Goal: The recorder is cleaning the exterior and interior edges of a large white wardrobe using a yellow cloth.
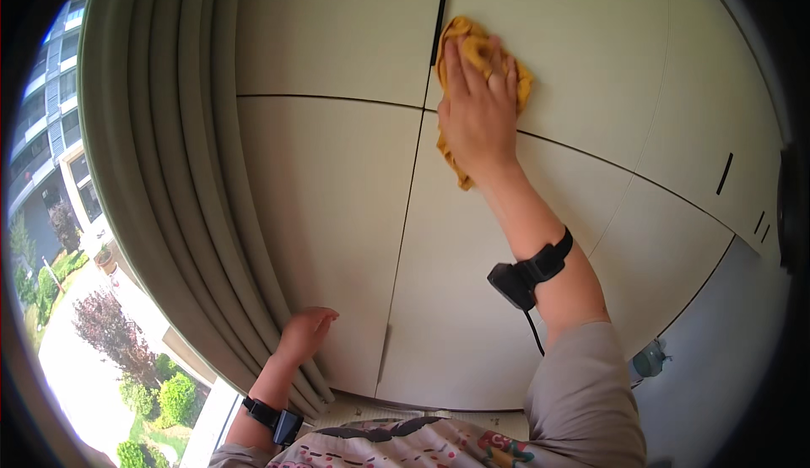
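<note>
My right hand [481, 110] presses a crumpled yellow cloth [461, 170] flat on a cream cabinet door [582, 44], close to the door's lower corner. Just left of the cloth runs a long black door handle [440, 25]. Lower down on the left, my left hand [308, 335] is raised beside the curtain with nothing seen in it, in front of a lower cabinet door [329, 215]. Its fingers are partly bent and the palm is turned away. Both forearms wear black strapped devices.
A grey-green curtain [190, 215] hangs in folds along the left, next to a window showing shrubs and a building [44, 107]. More doors with black handles [724, 173] continue at right. A bluish-green object [650, 359] stands at the lower right, partly hidden by my sleeve.
</note>
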`<state>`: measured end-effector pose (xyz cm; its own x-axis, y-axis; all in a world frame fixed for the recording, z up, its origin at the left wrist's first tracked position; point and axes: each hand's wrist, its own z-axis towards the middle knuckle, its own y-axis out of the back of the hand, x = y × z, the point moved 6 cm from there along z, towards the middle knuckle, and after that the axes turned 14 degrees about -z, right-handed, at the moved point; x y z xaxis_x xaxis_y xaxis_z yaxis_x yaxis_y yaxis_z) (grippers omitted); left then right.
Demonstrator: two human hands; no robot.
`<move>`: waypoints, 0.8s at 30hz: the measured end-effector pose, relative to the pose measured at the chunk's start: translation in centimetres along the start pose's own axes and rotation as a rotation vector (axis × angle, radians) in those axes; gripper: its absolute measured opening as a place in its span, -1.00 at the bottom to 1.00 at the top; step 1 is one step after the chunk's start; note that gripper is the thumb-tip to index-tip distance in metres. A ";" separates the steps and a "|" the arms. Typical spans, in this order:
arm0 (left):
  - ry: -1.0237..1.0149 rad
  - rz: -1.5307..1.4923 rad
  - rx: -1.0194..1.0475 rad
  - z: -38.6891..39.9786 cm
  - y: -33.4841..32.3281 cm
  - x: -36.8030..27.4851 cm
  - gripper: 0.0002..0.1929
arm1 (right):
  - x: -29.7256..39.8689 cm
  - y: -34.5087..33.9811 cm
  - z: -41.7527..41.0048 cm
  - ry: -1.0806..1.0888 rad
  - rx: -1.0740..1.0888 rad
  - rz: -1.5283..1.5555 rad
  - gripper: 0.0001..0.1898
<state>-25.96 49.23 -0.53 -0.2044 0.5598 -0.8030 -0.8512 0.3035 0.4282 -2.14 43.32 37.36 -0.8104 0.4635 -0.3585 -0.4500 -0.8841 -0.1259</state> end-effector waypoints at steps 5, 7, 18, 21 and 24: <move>-0.229 0.061 0.010 1.5 1.7 -2.7 -0.82 | 1.3 1.1 -7.4 0.308 0.202 0.176 -0.33; -0.368 0.116 -0.107 2.7 3.2 -5.5 -0.75 | -2.0 1.7 -5.2 0.290 0.279 0.183 -0.32; -0.896 0.403 -0.596 16.8 7.4 -23.5 -0.38 | -2.9 -0.1 2.9 -0.154 -0.060 0.002 -0.36; -0.966 0.437 -0.681 19.6 6.8 -26.0 -0.40 | 2.5 -0.1 -2.0 -0.060 0.032 0.159 -0.35; -0.999 0.499 -0.719 21.6 5.9 -25.8 -0.39 | -1.0 -0.3 -4.3 0.121 0.127 0.137 -0.36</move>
<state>-15.24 53.20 31.67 -0.3901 0.9076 0.1551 -0.9169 -0.3983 0.0246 0.41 42.82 33.81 -0.8194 0.3226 -0.4738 -0.3891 -0.9200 0.0464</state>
